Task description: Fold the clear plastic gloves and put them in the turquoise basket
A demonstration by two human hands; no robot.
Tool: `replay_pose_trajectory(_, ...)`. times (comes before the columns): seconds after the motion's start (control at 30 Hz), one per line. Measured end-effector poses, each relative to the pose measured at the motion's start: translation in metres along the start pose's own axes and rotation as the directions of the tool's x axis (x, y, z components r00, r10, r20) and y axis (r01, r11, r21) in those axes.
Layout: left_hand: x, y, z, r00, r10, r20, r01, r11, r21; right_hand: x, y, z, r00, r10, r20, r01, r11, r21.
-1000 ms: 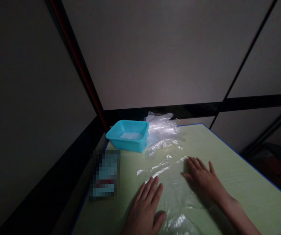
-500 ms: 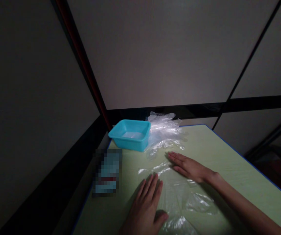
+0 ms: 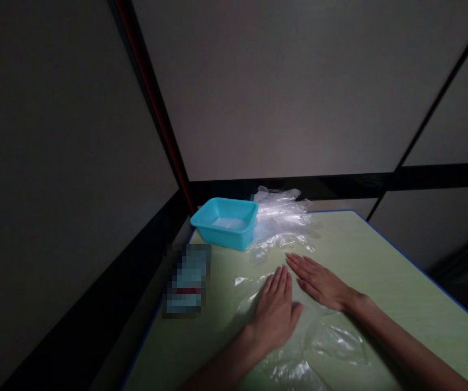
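A thin, clear plastic glove (image 3: 335,339) lies spread on the pale green table, wrinkled and shiny toward the near side. My left hand (image 3: 275,309) rests flat on it, fingers stretched out and pointing away from me. Just to the right, my right hand (image 3: 322,283) lies palm down over the far right part of the plastic, its fingers straight and angled to the left. The fingertips of the two hands are close together. Neither hand grips anything. Parts of the glove are hidden under the hands.
Behind the hands, a loose pile of clear plastic gloves (image 3: 280,217) sits against a turquoise plastic basin (image 3: 226,237) with something whitish inside. A blurred-out bluish item (image 3: 189,277) lies at the table's left edge. Walls stand behind and left of the table (image 3: 397,309).
My left hand has moved forward and to the right across the plastic, up close to my right hand. The right hand stays nearly in place; the whole view has shifted slightly.
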State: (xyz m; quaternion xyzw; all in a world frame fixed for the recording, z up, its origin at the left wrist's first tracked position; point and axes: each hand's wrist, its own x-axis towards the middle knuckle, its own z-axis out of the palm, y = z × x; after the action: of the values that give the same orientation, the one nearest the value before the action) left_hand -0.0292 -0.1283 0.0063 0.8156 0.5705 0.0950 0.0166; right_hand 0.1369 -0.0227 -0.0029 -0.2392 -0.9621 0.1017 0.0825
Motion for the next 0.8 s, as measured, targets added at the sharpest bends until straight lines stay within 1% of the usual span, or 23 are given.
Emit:
replay_pose_trajectory(0.13,-0.011,-0.015,0.001,0.999,-0.007,-0.036,0.007,1.0,0.011,-0.001,-0.002,-0.001,1.0,0.003,-0.015,-0.004,0.999,-0.033)
replay_pose_trajectory(0.33,-0.033,-0.044,-0.008,0.999,-0.025,-0.022,0.027,0.996,0.083,-0.001,-0.006,-0.005,0.999,0.034,-0.018,-0.035,0.998,-0.049)
replay_pose_trajectory(0.47,-0.045,-0.059,-0.008,0.998,-0.042,-0.049,0.048,0.992,0.116,-0.001,-0.006,-0.006,0.999,0.05,-0.008,-0.05,0.998,-0.043)
replay_pose_trajectory(0.6,-0.05,-0.064,-0.006,0.996,-0.046,-0.075,0.055,0.991,0.122,-0.004,0.0,-0.007,0.997,0.079,0.0,-0.079,0.995,-0.053)
replay_pose_trajectory(0.8,-0.051,-0.062,-0.009,0.996,-0.057,-0.065,0.065,0.991,0.118,-0.012,0.012,-0.01,0.99,0.143,-0.001,-0.143,0.987,-0.071)
